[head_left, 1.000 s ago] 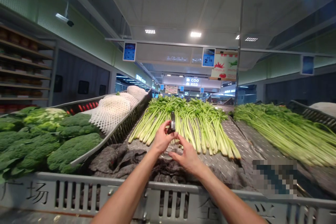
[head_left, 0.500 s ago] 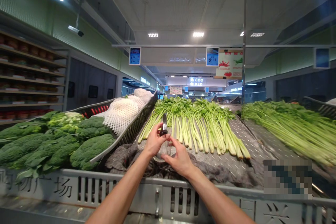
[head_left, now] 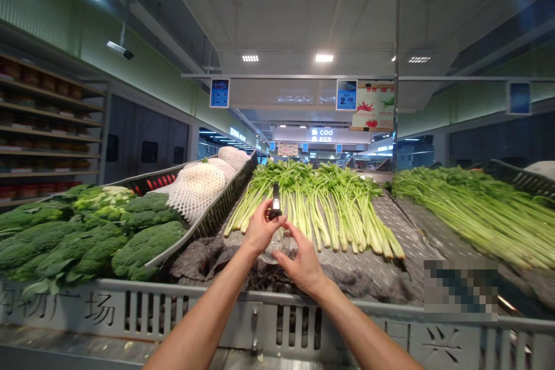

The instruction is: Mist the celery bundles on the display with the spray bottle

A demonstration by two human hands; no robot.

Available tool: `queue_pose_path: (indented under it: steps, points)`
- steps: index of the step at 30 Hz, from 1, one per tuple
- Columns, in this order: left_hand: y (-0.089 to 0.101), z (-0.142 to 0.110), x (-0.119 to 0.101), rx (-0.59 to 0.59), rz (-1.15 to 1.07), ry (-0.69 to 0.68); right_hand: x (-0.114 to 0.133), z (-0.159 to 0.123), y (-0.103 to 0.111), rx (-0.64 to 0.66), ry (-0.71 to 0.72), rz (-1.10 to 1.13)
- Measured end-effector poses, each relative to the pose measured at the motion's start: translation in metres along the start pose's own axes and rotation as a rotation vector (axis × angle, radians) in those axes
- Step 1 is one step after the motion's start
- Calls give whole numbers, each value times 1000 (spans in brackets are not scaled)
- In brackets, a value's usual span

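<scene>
1. Pinching a small dark object (head_left: 274,208) upright between thumb and fingertips, the left hand (head_left: 260,230) has a closed grip on it and holds it above the middle of the counter's front edge.
2. The right hand (head_left: 301,260) is half open, with curved fingers and no clear hold on anything. Its fingertips sit just beside a clear plastic piece (head_left: 277,245) under the dark object, though the view cannot settle whether they touch it.
3. Held this high, the dark object appears to be kept off the produce and in easy reach of the other hand.
4. Behind the hands, bunches of celery (head_left: 316,208) lie on a diamond-plate steel tray (head_left: 416,237), their pale stems close to the working space. Crumpled grey cloth (head_left: 195,263) lines the area below, inside the slotted metal rail (head_left: 203,303) along the front of the produce counter.
5. Broccoli (head_left: 147,248) and white foam-netted produce (head_left: 195,191) fill the left side, and more celery (head_left: 477,214) fills the right. A pixelated patch (head_left: 459,289) hides part of the right front corner.
</scene>
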State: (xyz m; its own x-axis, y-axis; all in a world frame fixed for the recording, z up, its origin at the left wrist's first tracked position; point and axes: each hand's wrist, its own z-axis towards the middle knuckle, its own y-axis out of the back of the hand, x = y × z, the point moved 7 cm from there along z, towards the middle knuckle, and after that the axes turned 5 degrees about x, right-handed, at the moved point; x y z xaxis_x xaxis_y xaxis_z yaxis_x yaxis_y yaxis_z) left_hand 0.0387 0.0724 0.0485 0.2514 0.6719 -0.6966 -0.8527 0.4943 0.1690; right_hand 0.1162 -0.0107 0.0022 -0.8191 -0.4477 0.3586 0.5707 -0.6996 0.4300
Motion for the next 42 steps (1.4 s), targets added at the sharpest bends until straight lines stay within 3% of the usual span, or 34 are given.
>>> queue_pose_path:
  steps: [9,20,28,35,42]
  points:
    - [-30,4,-7,52,-82,-36,-4,-10,29,-84,30,-126]
    - [-57,3,-3,45,-107,-28,-15,-25,48,-76,21,-167]
    - [-98,8,1,85,-163,-41,-39,-34,75,-84,-45,-235]
    - [-110,12,21,101,-118,-6,-53,-38,75,-71,-197,-212]
    - [-109,5,31,109,-133,25,-57,-40,67,64,-287,-206]
